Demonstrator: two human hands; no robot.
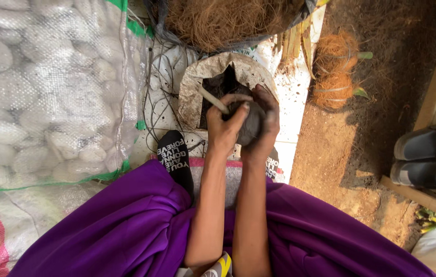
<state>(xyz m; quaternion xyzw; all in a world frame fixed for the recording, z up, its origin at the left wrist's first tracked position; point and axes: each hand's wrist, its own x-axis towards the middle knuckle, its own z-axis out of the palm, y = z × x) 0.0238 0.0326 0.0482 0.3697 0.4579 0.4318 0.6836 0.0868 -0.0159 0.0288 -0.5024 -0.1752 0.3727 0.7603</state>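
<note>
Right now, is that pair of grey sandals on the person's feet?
No, the grey sandals lie empty on the ground to the right, while the person's visible foot wears a black sock.

A dark, rounded soil ball (249, 125) with a pale stem (212, 99) sits above the open sack (192, 87).

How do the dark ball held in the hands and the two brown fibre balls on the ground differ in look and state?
The dark ball is grey-black and looks smooth and compact; the fibre balls are orange-brown and hairy.
The dark ball is held between the left hand and right hand over an open sack of dark soil; the fibre balls lie untouched on the dirt.
The fibre balls show green leaves; the dark ball shows none.
All are roundish.
</note>
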